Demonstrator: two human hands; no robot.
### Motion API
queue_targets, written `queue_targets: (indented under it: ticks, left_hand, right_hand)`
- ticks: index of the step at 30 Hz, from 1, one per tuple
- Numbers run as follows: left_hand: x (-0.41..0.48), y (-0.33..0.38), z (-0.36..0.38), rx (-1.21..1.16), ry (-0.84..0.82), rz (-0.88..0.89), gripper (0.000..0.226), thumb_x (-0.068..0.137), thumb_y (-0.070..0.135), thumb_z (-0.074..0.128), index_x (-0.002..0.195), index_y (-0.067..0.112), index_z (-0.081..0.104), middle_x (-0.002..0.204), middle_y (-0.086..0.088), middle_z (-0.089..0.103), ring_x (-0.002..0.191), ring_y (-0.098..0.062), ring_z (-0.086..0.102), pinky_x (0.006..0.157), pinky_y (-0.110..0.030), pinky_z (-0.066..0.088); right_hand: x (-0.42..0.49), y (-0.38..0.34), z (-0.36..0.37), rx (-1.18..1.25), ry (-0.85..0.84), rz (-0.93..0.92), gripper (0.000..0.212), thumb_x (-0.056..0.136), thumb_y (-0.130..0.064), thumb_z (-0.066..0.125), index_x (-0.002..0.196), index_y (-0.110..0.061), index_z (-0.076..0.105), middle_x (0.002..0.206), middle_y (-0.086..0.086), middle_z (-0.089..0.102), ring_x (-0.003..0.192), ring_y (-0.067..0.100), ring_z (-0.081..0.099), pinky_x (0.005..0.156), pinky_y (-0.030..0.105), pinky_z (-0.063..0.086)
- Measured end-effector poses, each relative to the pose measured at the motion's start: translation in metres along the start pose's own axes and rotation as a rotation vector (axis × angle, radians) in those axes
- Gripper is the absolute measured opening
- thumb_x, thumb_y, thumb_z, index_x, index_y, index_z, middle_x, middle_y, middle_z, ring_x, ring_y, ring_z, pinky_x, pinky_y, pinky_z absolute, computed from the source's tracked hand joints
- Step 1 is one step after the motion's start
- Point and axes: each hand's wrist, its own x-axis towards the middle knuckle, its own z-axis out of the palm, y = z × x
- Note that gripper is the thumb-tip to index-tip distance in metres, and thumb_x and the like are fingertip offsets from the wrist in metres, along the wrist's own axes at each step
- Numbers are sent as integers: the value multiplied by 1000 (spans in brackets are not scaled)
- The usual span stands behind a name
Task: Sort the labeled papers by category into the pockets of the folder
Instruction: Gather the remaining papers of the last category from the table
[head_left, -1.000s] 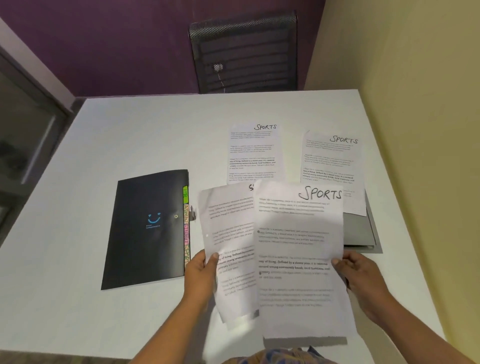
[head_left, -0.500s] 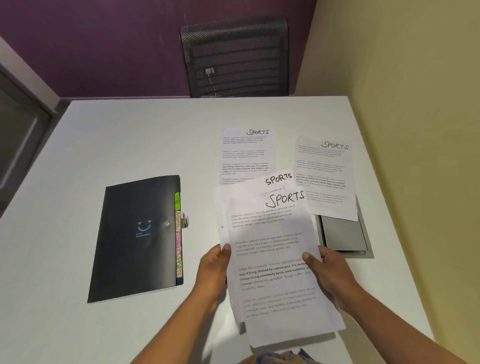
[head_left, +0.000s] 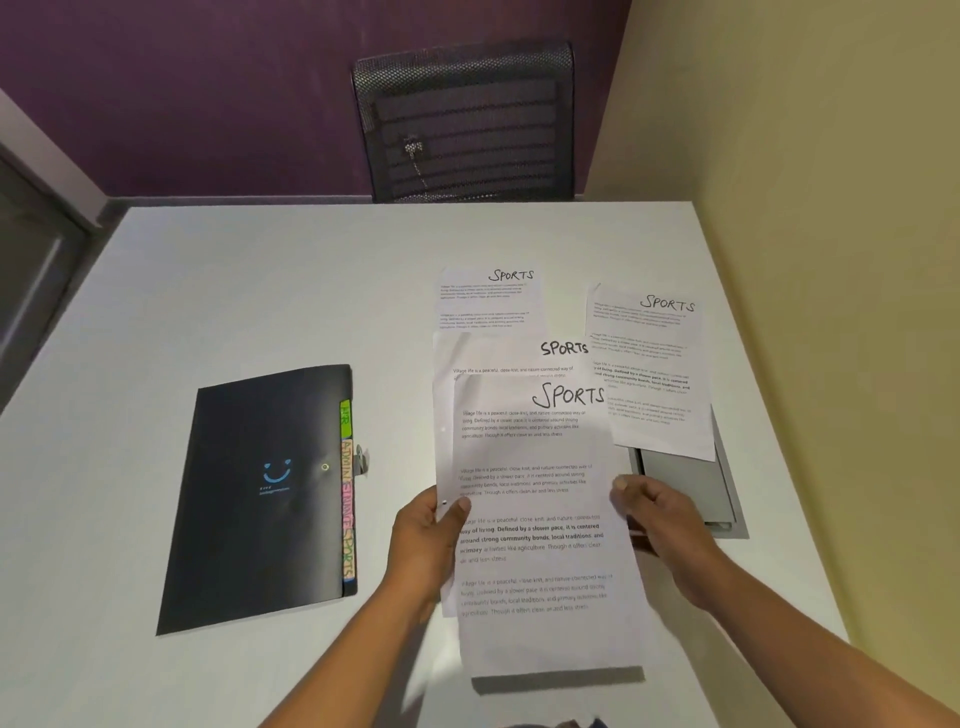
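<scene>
**A:** Nearest the camera?
**B:** Left grip (head_left: 423, 540) and right grip (head_left: 660, 525), above the white surface (head_left: 260, 291). Left: thumb pressed over the left edges of the front sheet (head_left: 545, 597) and rear sheet (head_left: 493, 353), pinching both. Right: thumb and fingers closed on the front sheet's right edge. Cannot tell whether also on the rear sheet.

**A:** Headings?
**B:** "SPORTS", handwritten at top right of each. Rear sheet offset upward and leftward, showing past the front one.

**A:** Further out, left?
**B:** Black folder (head_left: 260, 493), closed, flat on the surface, beside the left grip without touching. Coloured tabs (head_left: 347, 493) down its right edge, the lowest lettered "SPORTS".

**A:** Further out, right?
**B:** Grey inset panel (head_left: 685, 488), just beyond the right grip. Third sheet (head_left: 649, 374) lying tilted across its far end. Fourth sheet (head_left: 488, 301) flat to the left, near end hidden behind the rear sheet. Both headed "SPORTS".

**A:** Beyond the surface?
**B:** Mesh-backed chair (head_left: 462, 119) before a purple wall (head_left: 208, 78).
</scene>
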Motion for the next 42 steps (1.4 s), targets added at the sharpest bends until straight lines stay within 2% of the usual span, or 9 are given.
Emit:
queue_targets:
  ticks: [7, 13, 16, 19, 24, 29, 33, 37, 42]
  left_hand:
    - [33, 24, -2, 12, 26, 37, 19, 95, 7, 59, 111, 7, 69, 101, -11, 77, 94, -30, 74, 82, -42, 60]
    - [59, 35, 2, -17, 50, 22, 18, 95, 3, 59, 107, 10, 70, 101, -11, 77, 95, -31, 73, 87, -45, 57]
    - [69, 36, 2, -18, 64, 8, 19, 95, 3, 58, 105, 12, 71, 102, -11, 77, 97, -33, 72, 88, -47, 56]
    - [77, 36, 1, -33, 69, -2, 19, 96, 3, 57, 108, 9, 70, 104, -12, 76, 98, -34, 72, 90, -49, 56]
    - [83, 36, -6, -40, 75, 2, 20, 95, 4, 58, 109, 10, 70, 105, -11, 76, 99, -30, 72, 86, -42, 57]
    - [82, 36, -16, -94, 82, 0, 21, 95, 1, 55, 110, 7, 68, 103, -11, 76, 94, -28, 74, 71, -33, 61]
    - [78, 37, -30, -106, 127, 2, 21, 95, 2, 56, 112, 7, 69, 105, -12, 76, 98, -32, 72, 83, -44, 59]
    - [73, 37, -49, -98, 200, 11, 22, 95, 3, 57, 114, 6, 68, 108, -16, 74, 101, -38, 70, 93, -56, 52]
    - [65, 39, -82, -106, 285, 23, 20, 96, 7, 58, 112, 9, 69, 104, -12, 76, 97, -33, 72, 93, -51, 53]
  right_hand:
    - [80, -25, -42, -235, 366, -54, 6, 89, -21, 69, 90, -16, 73, 94, 6, 75, 91, 27, 71, 82, 39, 56]
    - [131, -41, -71, -534, 601, 20, 35, 89, -30, 67, 112, -4, 65, 114, 15, 68, 103, 34, 61, 81, 32, 42]
    - [150, -39, -78, -616, 577, 109, 56, 78, -48, 67, 105, 1, 65, 103, 19, 69, 86, 36, 63, 74, 35, 53]
    - [165, -32, -82, -691, 579, 173, 71, 67, -55, 73, 110, -2, 57, 105, 19, 67, 92, 40, 66, 78, 43, 57]
    - [171, -45, -78, -493, 598, 164, 39, 85, -23, 73, 114, 2, 63, 113, 23, 69, 94, 37, 65, 80, 40, 54]
    - [161, -78, -61, -213, 656, -119, 25, 95, -19, 60, 111, -1, 68, 102, 12, 68, 86, 25, 60, 75, 30, 43]
    - [155, -100, -24, -59, 563, -189, 28, 97, -21, 60, 121, -8, 66, 107, 7, 68, 92, 23, 63, 80, 28, 47]
    - [164, -100, 29, -125, 494, -207, 26, 97, -17, 59, 119, -5, 67, 108, 7, 68, 91, 22, 63, 77, 26, 47]
    - [185, -75, 81, -455, 462, -126, 24, 94, -24, 58, 108, -6, 66, 110, 13, 70, 87, 29, 64, 72, 28, 47]
